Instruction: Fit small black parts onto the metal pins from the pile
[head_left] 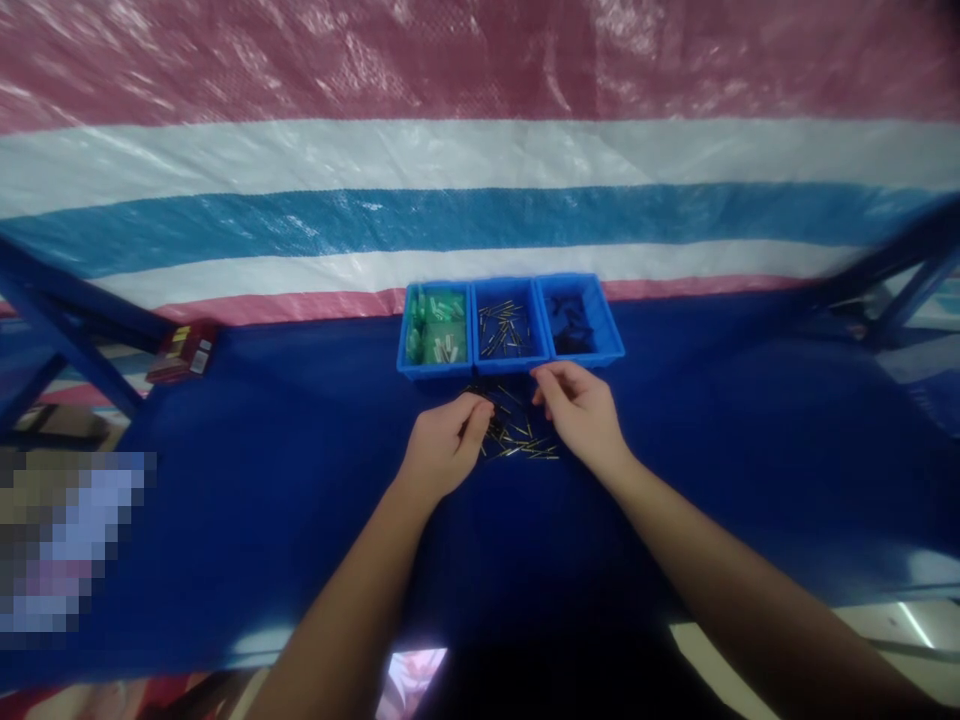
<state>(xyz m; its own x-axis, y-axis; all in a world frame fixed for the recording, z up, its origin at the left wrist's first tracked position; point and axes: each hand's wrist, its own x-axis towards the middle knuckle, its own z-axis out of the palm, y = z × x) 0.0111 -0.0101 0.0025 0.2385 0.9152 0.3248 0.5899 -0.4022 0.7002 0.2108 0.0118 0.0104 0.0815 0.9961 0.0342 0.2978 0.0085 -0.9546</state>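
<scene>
My left hand (448,440) is closed, thumb against the curled fingers, at the left side of a pile of thin brass-coloured pins (521,445) on the blue table. What it pinches, if anything, is too small to make out. Across the pile, my right hand (581,408) is closed in a pinch just in front of the right blue bin (609,345); its fingertips show nothing I can name. Behind the pile, the middle blue bin (514,364) holds more of the thin pins. Dark small pieces (570,320) lie in the right bin.
The left blue bin (435,370) contains green bags and small white pieces (445,348). A dark red box (182,350) sits at the table's far left. Blue frame posts (67,320) rise at both sides, and a striped plastic sheet (480,215) hangs behind the table (262,480).
</scene>
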